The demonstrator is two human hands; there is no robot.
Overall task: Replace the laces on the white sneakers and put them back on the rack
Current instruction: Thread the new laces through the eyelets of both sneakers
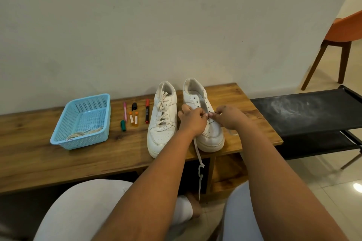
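We see a wooden bench (39, 160) across the middle of the frame, with a black rack (305, 111) at centre right and an orange chair (344, 29) cut off at the upper right. A blue basket (58, 133) at centre left holds coiled laces (82, 133). Two white sneakers stand side by side at centre: the left sneaker (161, 123) is fully laced, the right sneaker (203, 113) shows bare upper eyelets. We judge the lacing of the second shoe just begun. The left hand (193, 121) and right hand (231, 117) meet over its lowest eyelets, each pinching the new lace (198, 154), whose free end hangs over the bench edge. The next move calls for threading a tip through an eyelet. The hands hide that eyelet and the tips. Markers (147, 110) lie between basket and shoes.
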